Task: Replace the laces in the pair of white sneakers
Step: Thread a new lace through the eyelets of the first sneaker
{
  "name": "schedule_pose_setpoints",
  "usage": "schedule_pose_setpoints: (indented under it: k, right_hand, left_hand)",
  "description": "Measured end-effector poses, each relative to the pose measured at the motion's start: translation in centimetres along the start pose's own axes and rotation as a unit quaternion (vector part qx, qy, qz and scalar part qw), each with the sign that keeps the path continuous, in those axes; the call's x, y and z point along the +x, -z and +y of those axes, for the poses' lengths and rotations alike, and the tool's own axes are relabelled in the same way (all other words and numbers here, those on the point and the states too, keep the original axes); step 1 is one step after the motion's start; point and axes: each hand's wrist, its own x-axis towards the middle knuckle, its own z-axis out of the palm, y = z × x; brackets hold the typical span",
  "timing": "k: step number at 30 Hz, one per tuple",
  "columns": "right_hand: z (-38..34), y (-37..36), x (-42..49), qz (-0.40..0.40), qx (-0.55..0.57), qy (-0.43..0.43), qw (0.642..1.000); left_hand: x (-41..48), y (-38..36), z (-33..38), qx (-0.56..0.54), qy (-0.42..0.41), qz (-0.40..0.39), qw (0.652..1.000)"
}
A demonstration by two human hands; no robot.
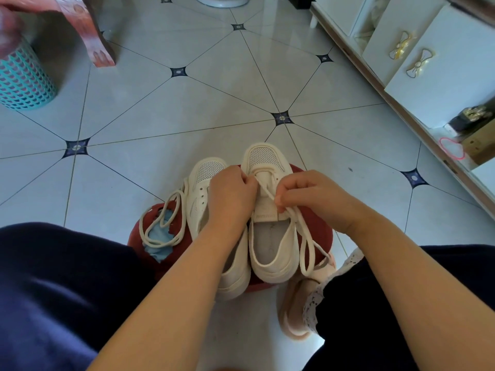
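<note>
The stool (pixel 318 231) held the left shoe (pixel 203 188) and right shoe (pixel 270 253) near, between my knees, for threading; my left hand (pixel 230 195) gripped the right shoe's eyelet edge, steadying it; my right hand (pixel 308 194) pinched its lace (pixel 305 236), drawing slack; a spare lace (pixel 160 226) lay left.

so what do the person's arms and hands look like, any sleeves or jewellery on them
Both are bare: the left hand and right hand wear no gloves, and no rings, watch or bracelet show. The forearms are uncovered as far as the frame reaches, no sleeve in view. A nail on the right hand looks short and unpainted.
</note>
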Motion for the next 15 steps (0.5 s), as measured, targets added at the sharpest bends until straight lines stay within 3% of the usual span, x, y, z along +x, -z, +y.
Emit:
schedule_pose_setpoints:
  k: [3, 6, 12, 15]
  right_hand:
    - [0.4, 0.5, 0.2, 0.081, 0.004, -0.06, 0.995]
    - [-0.1, 1.3, -0.3, 0.075, 0.076, -0.12, 0.987]
    - [-2.7, 3.9, -0.9, 0.09, 0.11, -0.087, 0.986]
    - [-4.4, 5.1, -0.8, 0.101, 0.136, -0.053, 0.984]
  left_hand:
    - [0.9, 0.4, 0.4, 0.0, -0.003, -0.027, 1.0]
    - [1.2, 0.7, 0.7, -0.001, -0.03, -0.077, 0.997]
    - [1.0, 2.6, 1.3, -0.039, -0.094, -0.075, 0.992]
    - [1.5, 4.2, 2.4, -0.07, -0.131, -0.133, 0.98]
